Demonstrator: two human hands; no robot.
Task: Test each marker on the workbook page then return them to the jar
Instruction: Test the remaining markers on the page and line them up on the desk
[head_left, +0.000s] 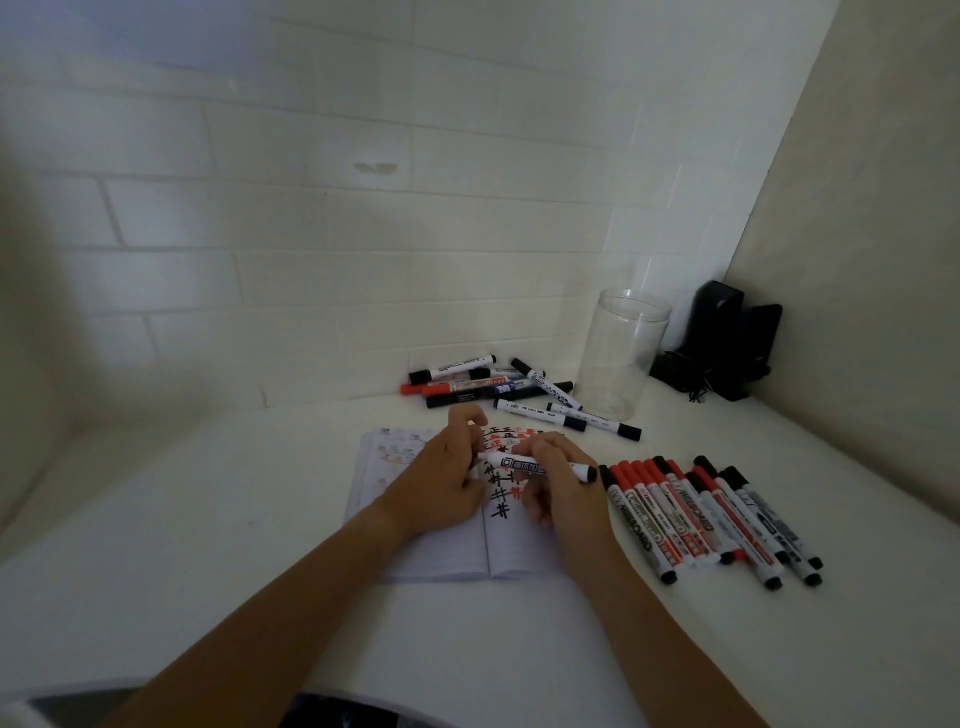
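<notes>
An open workbook lies on the white table, its right page covered with black and red test strokes. Over that page both hands hold one white marker with a black end, lying roughly level. My left hand pinches its left end and my right hand grips its barrel. A clear jar stands upright with nothing in it at the back right. Several markers lie in a loose heap behind the workbook. Several more lie in a row to the right of it.
A black device with a tangled cable stands in the back right corner beside the jar. White tiled wall runs behind the table and a plain wall closes the right side. Bare tabletop lies left of the workbook and in front of it.
</notes>
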